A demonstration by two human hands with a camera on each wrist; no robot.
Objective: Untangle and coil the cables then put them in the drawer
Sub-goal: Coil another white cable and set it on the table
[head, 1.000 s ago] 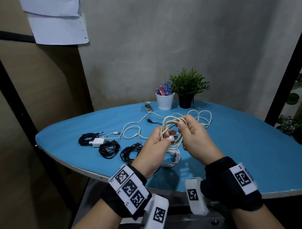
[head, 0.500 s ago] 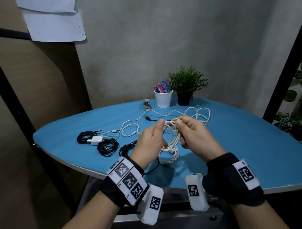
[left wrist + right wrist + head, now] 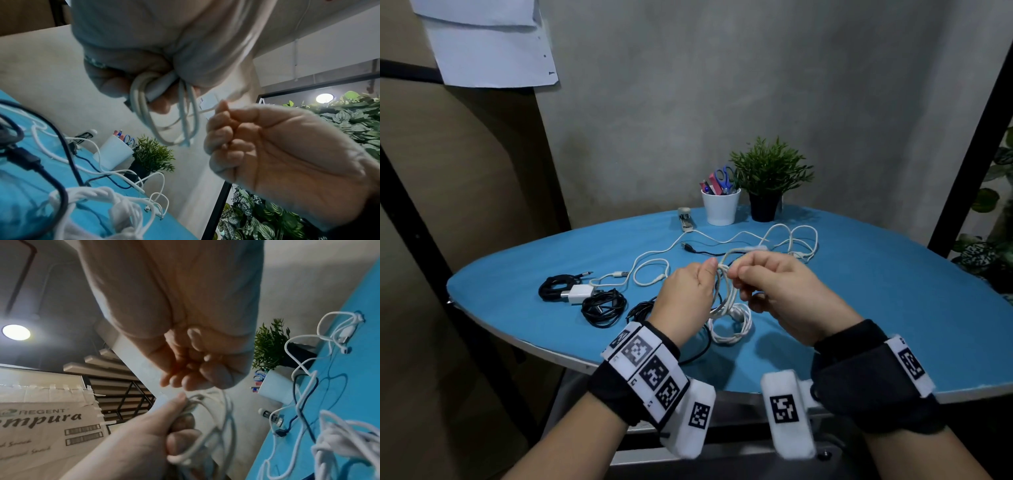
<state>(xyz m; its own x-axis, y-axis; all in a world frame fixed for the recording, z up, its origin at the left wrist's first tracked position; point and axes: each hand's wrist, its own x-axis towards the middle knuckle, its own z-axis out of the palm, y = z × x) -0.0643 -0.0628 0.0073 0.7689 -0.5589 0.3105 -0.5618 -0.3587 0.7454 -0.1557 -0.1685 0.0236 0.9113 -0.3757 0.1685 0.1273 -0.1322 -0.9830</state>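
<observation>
A cream cable coil (image 3: 726, 295) hangs above the blue table (image 3: 893, 308), edge-on to me. My left hand (image 3: 707, 274) grips its loops and a plug in curled fingers, which shows best in the left wrist view as coil (image 3: 144, 107) under left hand (image 3: 144, 78). My right hand (image 3: 738, 274) pinches a strand at the coil's top; right hand (image 3: 222, 123) has curled fingers. In the right wrist view right hand (image 3: 185, 379) sits just above the coil (image 3: 218, 417). No drawer is in view.
A white coiled cable (image 3: 732, 325) lies under my hands. Black coils (image 3: 604, 306) and a white charger (image 3: 580, 293) lie to the left. Loose white cable (image 3: 794, 240) and a thin black cable (image 3: 698, 249) sprawl behind. A cup (image 3: 720, 207) and plant (image 3: 765, 205) stand at the back.
The coil has turned from face-on to edge-on between my hands. My left thumb has come up to its top, and my right hand has shifted from gripping the loops to pinching one strand.
</observation>
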